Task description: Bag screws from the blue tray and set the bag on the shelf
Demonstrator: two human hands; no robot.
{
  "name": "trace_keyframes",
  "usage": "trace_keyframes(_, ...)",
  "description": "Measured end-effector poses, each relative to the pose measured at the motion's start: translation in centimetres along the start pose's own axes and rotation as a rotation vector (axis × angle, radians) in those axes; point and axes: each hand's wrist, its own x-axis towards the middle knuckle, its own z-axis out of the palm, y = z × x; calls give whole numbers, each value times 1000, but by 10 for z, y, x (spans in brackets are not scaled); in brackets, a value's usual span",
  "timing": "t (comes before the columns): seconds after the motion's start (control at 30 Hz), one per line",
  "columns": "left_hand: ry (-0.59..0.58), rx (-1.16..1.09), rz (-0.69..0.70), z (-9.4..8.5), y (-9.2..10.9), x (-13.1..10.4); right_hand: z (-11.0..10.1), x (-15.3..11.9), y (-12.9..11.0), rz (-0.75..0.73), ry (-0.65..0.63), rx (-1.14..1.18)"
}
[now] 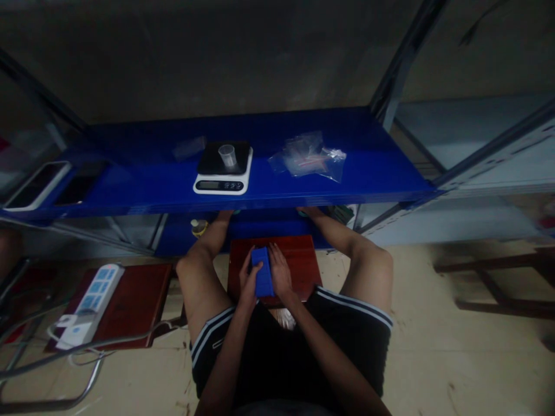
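Note:
A blue rectangular block-shaped object (263,273) is between my two hands, just above a red-brown wooden stool (301,260) between my knees. My left hand (248,280) grips its left side, with the thumb lying across the top face. Along the right side rests my right hand (281,271), its fingers stretched forward and close together against the object. The underside of the object is hidden, and the dim light blurs its details.
Ahead is a blue shelf (165,185) bearing a digital scale (222,184) with a clear cup (227,155) on it. Clear plastic bags (310,156) lie to its right, dark-screened devices (39,185) to its left. A power strip (95,297) lies on another stool, with cables trailing.

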Motion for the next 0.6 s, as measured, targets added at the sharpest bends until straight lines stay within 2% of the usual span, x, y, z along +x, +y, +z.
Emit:
trace_keyframes(0.2, -57, 17, -26, -10, 6, 3, 5, -5, 9, -1, -38, 16)
trace_keyframes(0.33, -44, 1, -56, -15, 10, 6, 9, -7, 9, -9, -54, 5)
trace_keyframes(0.6, -44, 34, -11, -10, 4, 8, 13, -7, 1, -1, -70, -83)
